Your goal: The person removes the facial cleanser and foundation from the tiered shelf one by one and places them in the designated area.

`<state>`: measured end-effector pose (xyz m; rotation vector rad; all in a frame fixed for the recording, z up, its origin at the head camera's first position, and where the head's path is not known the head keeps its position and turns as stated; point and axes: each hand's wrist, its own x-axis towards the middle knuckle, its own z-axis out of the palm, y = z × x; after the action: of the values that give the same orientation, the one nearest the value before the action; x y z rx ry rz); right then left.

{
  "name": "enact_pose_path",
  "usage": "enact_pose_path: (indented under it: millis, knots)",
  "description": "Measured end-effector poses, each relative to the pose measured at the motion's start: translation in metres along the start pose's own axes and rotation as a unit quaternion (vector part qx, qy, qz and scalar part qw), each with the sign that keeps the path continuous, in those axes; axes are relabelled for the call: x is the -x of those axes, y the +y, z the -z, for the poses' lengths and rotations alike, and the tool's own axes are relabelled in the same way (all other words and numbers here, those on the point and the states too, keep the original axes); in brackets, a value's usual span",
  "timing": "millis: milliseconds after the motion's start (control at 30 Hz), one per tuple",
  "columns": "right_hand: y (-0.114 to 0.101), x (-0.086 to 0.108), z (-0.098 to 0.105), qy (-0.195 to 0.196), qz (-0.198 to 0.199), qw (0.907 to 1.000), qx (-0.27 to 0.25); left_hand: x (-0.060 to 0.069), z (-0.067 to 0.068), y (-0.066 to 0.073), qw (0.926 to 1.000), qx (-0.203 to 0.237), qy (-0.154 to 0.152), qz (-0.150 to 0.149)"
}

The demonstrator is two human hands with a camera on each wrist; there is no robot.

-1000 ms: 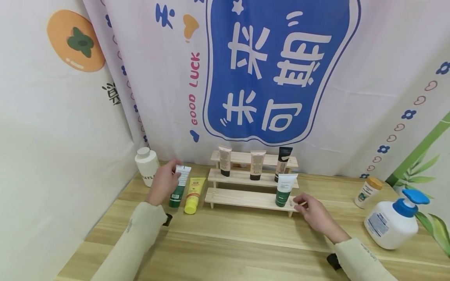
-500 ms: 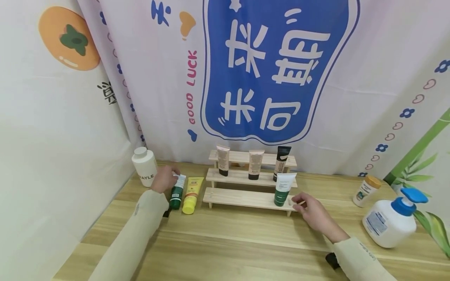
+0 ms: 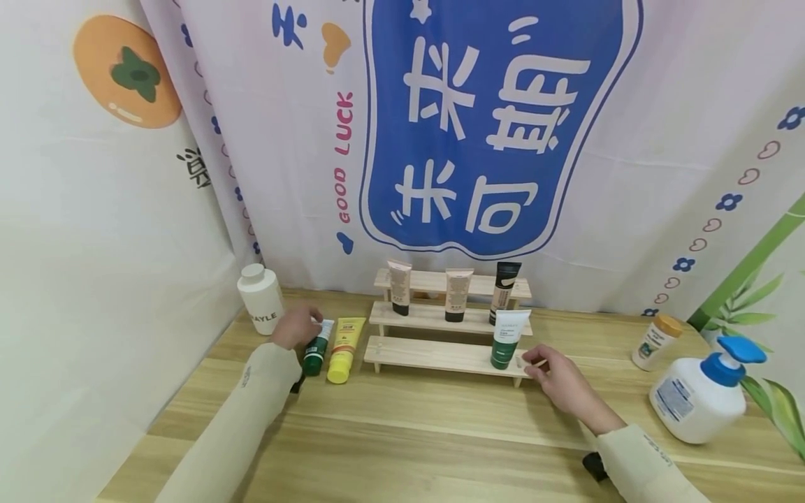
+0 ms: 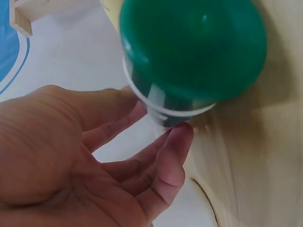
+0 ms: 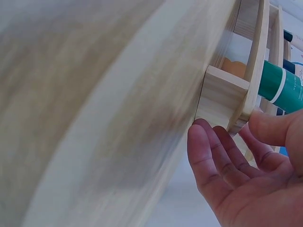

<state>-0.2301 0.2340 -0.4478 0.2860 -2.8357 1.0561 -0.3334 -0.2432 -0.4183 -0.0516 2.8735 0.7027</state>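
Observation:
My left hand (image 3: 295, 327) pinches the far white end of a green squeeze tube (image 3: 316, 353) at the left. In the left wrist view its round green cap (image 4: 194, 47) faces the camera, with thumb and fingers about the body behind it. Just right of it lies a yellow tube (image 3: 344, 349). My right hand (image 3: 560, 381) grips the right end of a three-step wooden display shelf (image 3: 434, 355); the right wrist view has the thumb at the board's edge and fingers beside its leg. Near that end, a white and green tube (image 3: 508, 339) stands on the lowest step.
Two beige tubes (image 3: 458, 293) and a black tube (image 3: 505, 290) stand higher on the shelf. A white bottle (image 3: 260, 300) is by the left wall. On the right are an orange-capped bottle (image 3: 655, 344) and a white pump bottle (image 3: 698, 402). A printed curtain hangs behind.
The green tube now looks shorter, its white end lower and farther back. My left hand has gone down slightly with it. The right hand stays on the shelf end.

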Motion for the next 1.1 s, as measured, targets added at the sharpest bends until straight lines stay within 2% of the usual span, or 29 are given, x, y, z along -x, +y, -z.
enact_pose_path:
  millis: [100,333,467,567,667,767,900,1000,1100]
  knots:
    - [0.0,0.0,0.0,0.001,0.0,1.0,0.0,0.005,0.0,0.0,0.9999,-0.012,-0.005,-0.007]
    - [0.001,0.001,0.0,0.001,0.002,1.0,0.002,0.002,-0.005,0.0,0.9997,-0.021,-0.011,-0.004]
    - [0.0,0.001,0.0,0.002,0.005,1.0,0.003,0.005,-0.003,0.002,0.9996,-0.025,-0.008,-0.009]
    - [-0.001,0.001,0.0,0.0,0.006,1.0,0.003,0.013,0.006,0.006,0.999,-0.03,0.016,-0.03]
    - [-0.001,0.0,0.001,-0.001,0.005,1.0,0.007,0.027,0.02,0.021,0.9957,-0.001,0.065,-0.066]
    - [-0.001,0.0,0.003,-0.003,0.004,0.9999,0.012,0.045,0.031,0.044,0.9842,0.038,0.123,-0.121]
    - [0.0,0.0,0.004,-0.009,0.001,0.9999,0.015,0.067,0.038,0.078,0.9609,0.074,0.181,-0.196]
    - [0.0,-0.001,0.003,-0.012,-0.002,0.9998,0.015,0.079,0.037,0.101,0.9362,0.095,0.218,-0.259]
    - [0.0,-0.003,0.002,-0.014,-0.005,0.9998,0.016,0.085,0.032,0.119,0.9041,0.113,0.253,-0.325]
